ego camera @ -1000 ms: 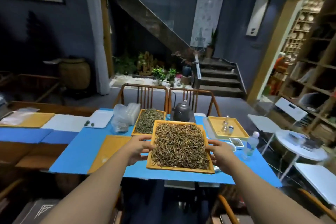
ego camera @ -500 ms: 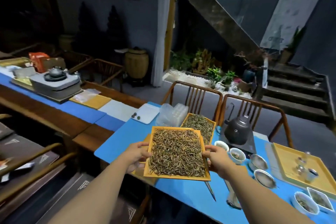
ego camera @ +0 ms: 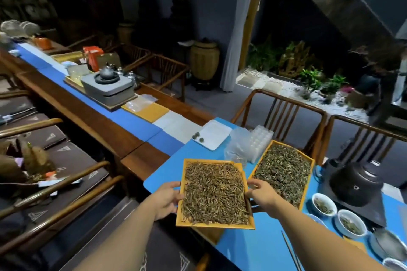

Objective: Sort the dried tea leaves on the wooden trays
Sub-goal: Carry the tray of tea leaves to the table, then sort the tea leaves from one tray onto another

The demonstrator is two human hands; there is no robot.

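Observation:
I hold a yellow wooden tray (ego camera: 214,225) full of brownish dried tea leaves (ego camera: 214,191) in the air over the near left corner of the blue table (ego camera: 167,171). My left hand (ego camera: 166,199) grips its left edge and my right hand (ego camera: 262,192) grips its right edge. A second wooden tray (ego camera: 307,185) with greener tea leaves (ego camera: 284,169) lies on the table just right of it, partly behind my right hand.
A black kettle (ego camera: 355,186) on a stand and several white bowls of tea (ego camera: 324,203) sit at the right. A white plate (ego camera: 214,134) and clear plastic packs (ego camera: 248,143) lie behind the trays. Wooden chairs (ego camera: 279,112) stand beyond; a long wooden counter (ego camera: 92,116) runs left.
The view has swung left and down. The held tray has shifted left, off the spot in front of the second tray toward the table's left corner. Both hands keep their grip.

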